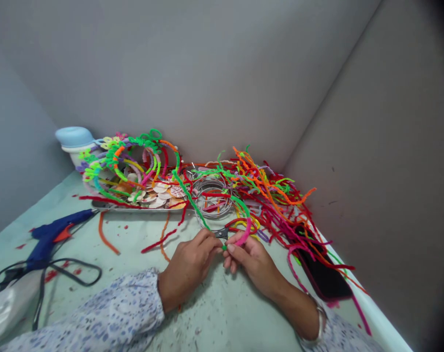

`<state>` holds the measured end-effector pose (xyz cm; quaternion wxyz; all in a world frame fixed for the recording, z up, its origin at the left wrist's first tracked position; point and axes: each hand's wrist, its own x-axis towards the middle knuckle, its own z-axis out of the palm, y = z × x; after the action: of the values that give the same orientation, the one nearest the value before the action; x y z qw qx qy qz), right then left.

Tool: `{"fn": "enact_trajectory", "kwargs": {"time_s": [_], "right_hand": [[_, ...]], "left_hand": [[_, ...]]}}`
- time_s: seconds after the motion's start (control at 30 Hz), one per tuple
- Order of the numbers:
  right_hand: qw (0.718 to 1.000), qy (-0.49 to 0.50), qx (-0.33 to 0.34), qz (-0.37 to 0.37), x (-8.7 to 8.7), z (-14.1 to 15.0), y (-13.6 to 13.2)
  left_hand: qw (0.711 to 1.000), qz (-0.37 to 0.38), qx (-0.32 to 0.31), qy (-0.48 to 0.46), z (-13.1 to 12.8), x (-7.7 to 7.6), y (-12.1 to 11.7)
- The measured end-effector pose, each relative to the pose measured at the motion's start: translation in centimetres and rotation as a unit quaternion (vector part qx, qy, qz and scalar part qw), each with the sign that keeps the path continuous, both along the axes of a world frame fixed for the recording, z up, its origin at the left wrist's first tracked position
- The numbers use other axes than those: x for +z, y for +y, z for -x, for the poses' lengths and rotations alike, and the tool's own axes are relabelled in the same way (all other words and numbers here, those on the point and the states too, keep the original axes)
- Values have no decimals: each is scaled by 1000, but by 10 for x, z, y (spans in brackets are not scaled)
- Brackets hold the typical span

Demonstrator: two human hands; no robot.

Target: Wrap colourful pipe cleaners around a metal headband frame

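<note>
My left hand (pixel 192 259) is closed, its fingertips pinching a green pipe cleaner (pixel 188 195) that sticks up and away to the left. My right hand (pixel 258 266) grips a curved band (pixel 248 217) wrapped in pink and green pipe cleaner, with a red stretch toward its far end. Between the two hands a small bit of green shows where the fingertips almost meet. Just beyond the fingers lie scissors (pixel 222 233) with a dark pivot and red handles. Coiled silvery wire (pixel 212 211) rests behind them.
A metal tray (pixel 144 208) holds round patterned pieces and finished colourful bands (pixel 119 156). At right spreads a heap of pipe cleaners (pixel 276 195), partly over a phone (pixel 324 278). A blue glue gun (pixel 48 239) with its cord lies left, near a blue-lidded bottle (pixel 75 142).
</note>
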<state>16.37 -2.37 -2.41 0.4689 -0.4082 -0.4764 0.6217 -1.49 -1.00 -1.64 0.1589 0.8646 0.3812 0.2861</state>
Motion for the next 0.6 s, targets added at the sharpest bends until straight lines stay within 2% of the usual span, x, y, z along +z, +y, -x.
{"fn": "enact_trajectory", "kwargs": {"time_s": [0.23, 0.37, 0.6], "right_hand": [[1000, -10, 4, 1, 0, 0, -1], [999, 27, -4, 16, -3, -2, 2], [994, 87, -30, 63, -7, -4, 6]], "left_hand": [[1000, 24, -11, 14, 0, 4, 1], [999, 14, -9, -46, 0, 5, 1], [981, -9, 114, -159, 2, 12, 7]]}}
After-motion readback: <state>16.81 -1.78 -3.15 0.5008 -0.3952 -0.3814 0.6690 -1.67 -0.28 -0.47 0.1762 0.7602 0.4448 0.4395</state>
